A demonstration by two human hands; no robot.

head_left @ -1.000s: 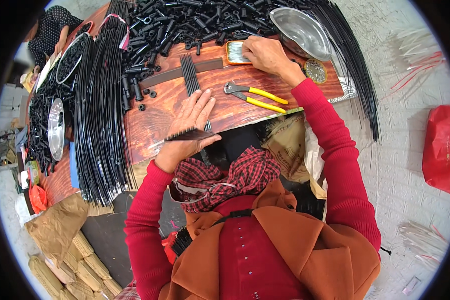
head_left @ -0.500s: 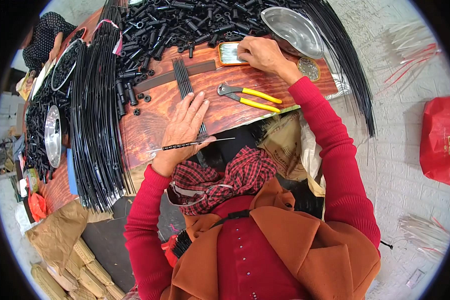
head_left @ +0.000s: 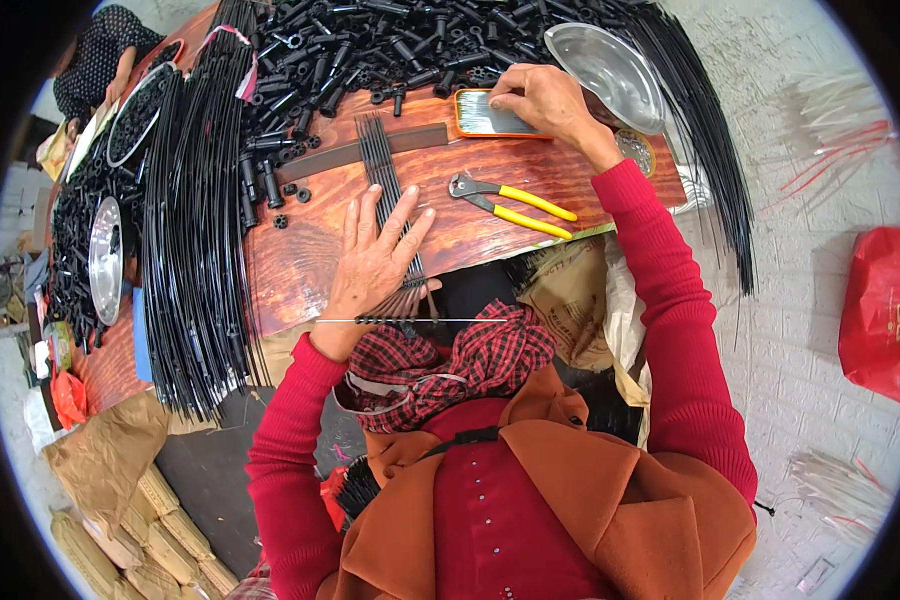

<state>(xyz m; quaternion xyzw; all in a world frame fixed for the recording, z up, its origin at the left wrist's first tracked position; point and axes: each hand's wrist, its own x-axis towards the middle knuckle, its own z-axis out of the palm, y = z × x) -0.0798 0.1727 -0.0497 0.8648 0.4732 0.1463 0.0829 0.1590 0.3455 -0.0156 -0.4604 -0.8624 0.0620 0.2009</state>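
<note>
My left hand [head_left: 375,262] lies flat with fingers spread over a row of thin black rods [head_left: 374,145] on the table. Its thumb tip shows beside the rods' near ends. A thin metal wire [head_left: 470,320] runs crosswise at the rods' near ends, just past the table edge, with several dark ends bunched along it. My right hand [head_left: 548,103] is closed, fingers curled together, over an orange-rimmed tray [head_left: 459,112] of fine pale metal pins [head_left: 477,112]. Whatever its fingertips hold, if anything, is hidden. Yellow-handled pincers [head_left: 510,203] lie between the hands.
Black plastic fittings [head_left: 390,45] heap across the back. A large bundle of black rods [head_left: 195,240] hangs over the edge at left, another [head_left: 705,130] at right. A steel bowl [head_left: 610,75] and a small round dish [head_left: 634,150] stand near my right hand. Another person [head_left: 100,60] sits far left.
My right hand has shifted over the tray, its fingers drawn back toward the tray's right part. My left fingers have spread wider, and the wire now lies more level, nearer to me.
</note>
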